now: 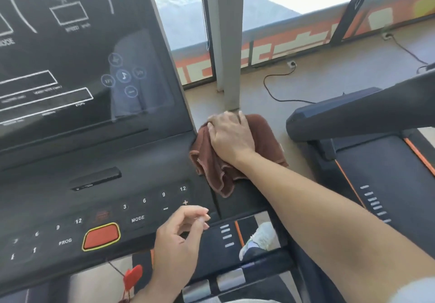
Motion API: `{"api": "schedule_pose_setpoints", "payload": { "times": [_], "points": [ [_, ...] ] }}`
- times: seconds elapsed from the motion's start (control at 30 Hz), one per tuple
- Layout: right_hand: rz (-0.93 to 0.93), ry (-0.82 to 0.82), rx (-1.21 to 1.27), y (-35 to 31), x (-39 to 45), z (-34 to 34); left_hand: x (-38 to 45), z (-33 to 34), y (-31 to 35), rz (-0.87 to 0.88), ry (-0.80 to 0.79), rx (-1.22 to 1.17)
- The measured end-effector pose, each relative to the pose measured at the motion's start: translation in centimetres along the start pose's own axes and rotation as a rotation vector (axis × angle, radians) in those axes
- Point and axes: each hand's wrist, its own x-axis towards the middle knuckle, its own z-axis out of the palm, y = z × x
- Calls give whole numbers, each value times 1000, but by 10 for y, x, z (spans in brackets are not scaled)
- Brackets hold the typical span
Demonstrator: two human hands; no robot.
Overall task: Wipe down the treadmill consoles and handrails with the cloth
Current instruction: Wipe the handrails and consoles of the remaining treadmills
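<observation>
A black treadmill console (77, 156) fills the left of the view, with a dark screen above and a button panel below. A brown cloth (263, 138) lies bunched over the console's right upper corner, where the handrail starts. My right hand (229, 136) presses flat on top of the cloth, arm stretched across from the lower right. My left hand (179, 239) hovers near the panel's lower right edge, beside the MODE and plus buttons, fingers loosely curled and holding nothing.
A red stop button (101, 235) and a red safety clip (132, 276) sit low on the panel. A second treadmill (367, 152) stands to the right. A grey pillar (229, 43), windows and a floor cable (277, 90) lie beyond. A white shoe (261, 238) shows below.
</observation>
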Motion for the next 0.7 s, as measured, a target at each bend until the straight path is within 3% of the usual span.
{"api": "schedule_pose_setpoints", "payload": {
  "times": [0.2, 0.33, 0.5, 0.7],
  "points": [
    [-329, -216, -139, 20, -92, -11, -17, 7, 0, -20, -41, -66],
    [-357, -252, -244, 39, -149, -25, -32, 15, -11, -3, -138, -50],
    [13, -128, -250, 52, -218, -27, -40, 24, -24, 49, -260, 31],
    [559, 15, 95, 44, -225, -30, -50, 34, -37, 30, -362, 46]
  ]
}}
